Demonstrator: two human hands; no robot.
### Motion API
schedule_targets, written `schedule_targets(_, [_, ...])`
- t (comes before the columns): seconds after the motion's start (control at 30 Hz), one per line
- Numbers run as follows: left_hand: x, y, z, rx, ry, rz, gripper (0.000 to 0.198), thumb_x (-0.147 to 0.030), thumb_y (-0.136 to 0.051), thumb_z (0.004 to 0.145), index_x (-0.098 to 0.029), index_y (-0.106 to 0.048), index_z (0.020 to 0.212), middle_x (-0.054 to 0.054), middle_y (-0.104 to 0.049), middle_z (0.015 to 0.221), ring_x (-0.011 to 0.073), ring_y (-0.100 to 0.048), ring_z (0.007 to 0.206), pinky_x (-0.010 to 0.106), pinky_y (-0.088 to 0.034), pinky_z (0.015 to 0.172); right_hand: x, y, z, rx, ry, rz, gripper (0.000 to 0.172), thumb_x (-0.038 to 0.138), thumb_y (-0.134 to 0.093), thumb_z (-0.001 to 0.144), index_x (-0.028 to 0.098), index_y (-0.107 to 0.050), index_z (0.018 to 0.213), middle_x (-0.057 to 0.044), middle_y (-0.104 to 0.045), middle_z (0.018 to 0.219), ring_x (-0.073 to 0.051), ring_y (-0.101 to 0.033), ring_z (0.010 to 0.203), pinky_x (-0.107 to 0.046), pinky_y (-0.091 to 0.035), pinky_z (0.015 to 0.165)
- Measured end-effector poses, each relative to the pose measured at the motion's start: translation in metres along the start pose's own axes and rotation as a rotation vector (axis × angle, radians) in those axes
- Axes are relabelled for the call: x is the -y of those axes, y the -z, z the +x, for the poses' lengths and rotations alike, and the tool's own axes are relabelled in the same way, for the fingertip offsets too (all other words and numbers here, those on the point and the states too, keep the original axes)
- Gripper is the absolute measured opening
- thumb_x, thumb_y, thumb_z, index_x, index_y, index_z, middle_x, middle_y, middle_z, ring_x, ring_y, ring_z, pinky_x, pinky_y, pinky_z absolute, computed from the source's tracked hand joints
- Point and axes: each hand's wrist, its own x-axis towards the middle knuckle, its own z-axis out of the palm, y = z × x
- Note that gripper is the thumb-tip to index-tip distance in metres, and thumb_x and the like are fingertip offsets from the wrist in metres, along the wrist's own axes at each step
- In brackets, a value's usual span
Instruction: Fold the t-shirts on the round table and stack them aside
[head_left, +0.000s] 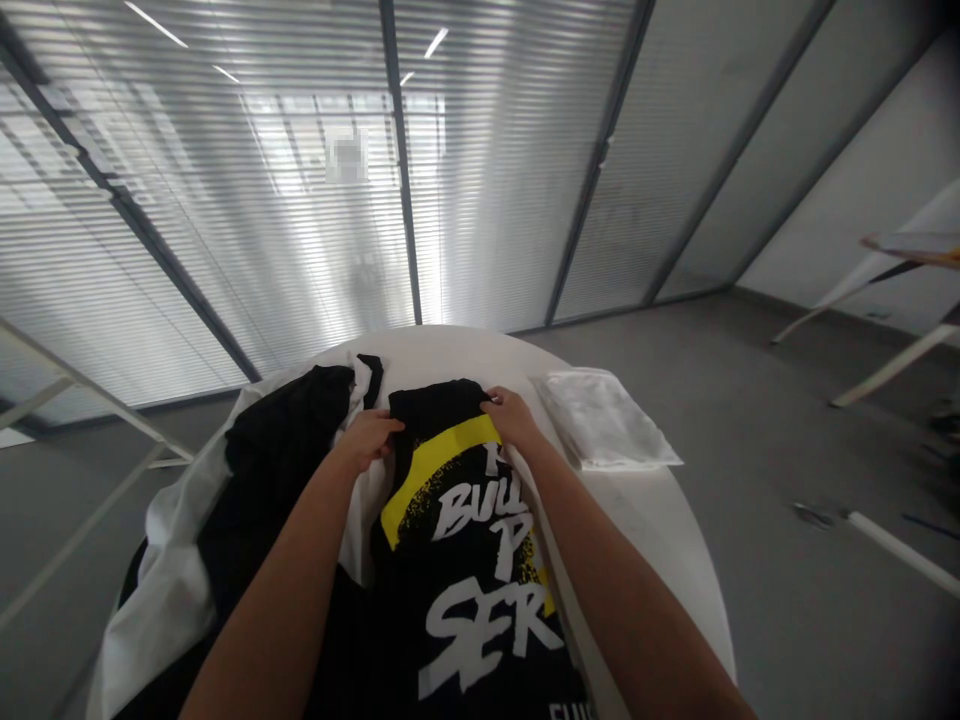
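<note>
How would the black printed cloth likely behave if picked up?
The black printed cloth would probably sag, since it looks like soft fabric. It is likely light, with no bulky part in view. Rolling seems unlikely, as it lies spread on the white table.

Garment [465, 560] on table [457, 350]; clothes [277, 435] left, packet [611, 420] right.

Bare hands [367, 440] — bare forearms [607, 555]

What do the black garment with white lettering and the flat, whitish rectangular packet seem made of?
The black garment with white lettering looks like matte cloth: soft edges, no shine; fibre unclear. The flat, whitish rectangular packet is probably glossy plastic film, judging by its crinkled, seemingly translucent surface.
</note>
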Motion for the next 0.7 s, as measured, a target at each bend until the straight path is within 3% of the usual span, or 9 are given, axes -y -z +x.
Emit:
schedule_targets(0.17, [-0.011, -0.002, -0.008, 0.005, 0.043, -0.235, 0.017, -0.013, -0.062, 0.069, -0.020, -0.061, 0.084, 0.000, -0.061, 0.072, 0.0098, -0.053, 0.057, 0.018, -0.041, 0.045, 0.005, 0.006, -0.001, 0.027, -0.014, 0.312, 0.016, 0.028, -0.057, 0.070, 0.020, -0.063, 0.083, 0.001, -0.064, 0.073, -0.013, -0.058, 0.065, -0.022, -0.044, 0.057])
schedule_targets(0.27, [-0.016, -0.002, -0.014, 0.022, 0.008, -0.317, 0.019, -0.016, -0.064, 0.070, -0.020, -0.062, 0.088, 0.003, -0.067, 0.091, 0.0154, -0.061, 0.076, 0.026, -0.055, 0.057, 0.017, 0.016, -0.008, 0.044, -0.027, 0.451, 0.013, 0.028, -0.060, 0.070, 0.021, -0.061, 0.081, 0.002, -0.063, 0.074, -0.012, -0.055, 0.063, -0.021, -0.044, 0.053])
schedule_targets(0.4, [-0.020, 0.000, -0.019, 0.049, -0.128, -0.438, 0.027, -0.017, -0.067, 0.068, -0.019, -0.064, 0.095, 0.005, -0.066, 0.102, 0.0176, -0.063, 0.089, 0.038, -0.061, 0.070, 0.034, 0.026, -0.019, 0.097, -0.029, 0.685, 0.022, 0.035, -0.063, 0.071, 0.025, -0.059, 0.090, 0.003, -0.061, 0.080, -0.012, -0.055, 0.061, -0.021, -0.047, 0.045])
schedule_targets(0.53, [-0.022, -0.001, -0.019, 0.040, -0.239, -0.538, 0.038, -0.017, -0.069, 0.064, -0.018, -0.065, 0.101, 0.006, -0.065, 0.104, 0.0192, -0.062, 0.092, 0.044, -0.061, 0.076, 0.040, 0.029, -0.023, 0.138, -0.011, 0.900, 0.030, 0.036, -0.069, 0.067, 0.025, -0.055, 0.091, 0.002, -0.060, 0.087, -0.014, -0.059, 0.074, -0.027, -0.057, 0.054])
schedule_targets(0.7, [-0.019, -0.002, -0.015, -0.032, -0.332, -0.544, 0.036, -0.020, -0.066, 0.064, -0.015, -0.065, 0.100, 0.005, -0.068, 0.097, 0.0194, -0.064, 0.092, 0.044, -0.058, 0.082, 0.035, 0.029, -0.024, 0.200, -0.004, 1.037, 0.028, 0.028, -0.068, 0.064, 0.024, -0.049, 0.084, 0.003, -0.058, 0.083, -0.015, -0.060, 0.078, -0.034, -0.058, 0.072])
